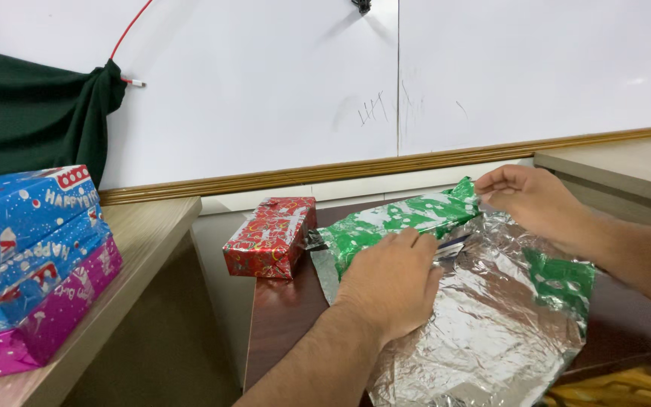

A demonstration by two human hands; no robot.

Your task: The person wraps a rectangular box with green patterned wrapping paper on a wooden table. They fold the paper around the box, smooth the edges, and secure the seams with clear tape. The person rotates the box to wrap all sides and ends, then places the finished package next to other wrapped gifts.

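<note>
The left hand [389, 283] presses flat, fingers together, on the green-wrapped box [393, 220] lying on silver paper [484, 324]; the right hand [533, 200] fingers pinch its far corner. A red box [271, 235] sits beside, at the worktop [280, 316] edge.

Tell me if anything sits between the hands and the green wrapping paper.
Nothing visible does. The left hand presses flat on the green wrapping paper, and the right hand pinches its far corner. The red gift box stands apart to the left.
</note>
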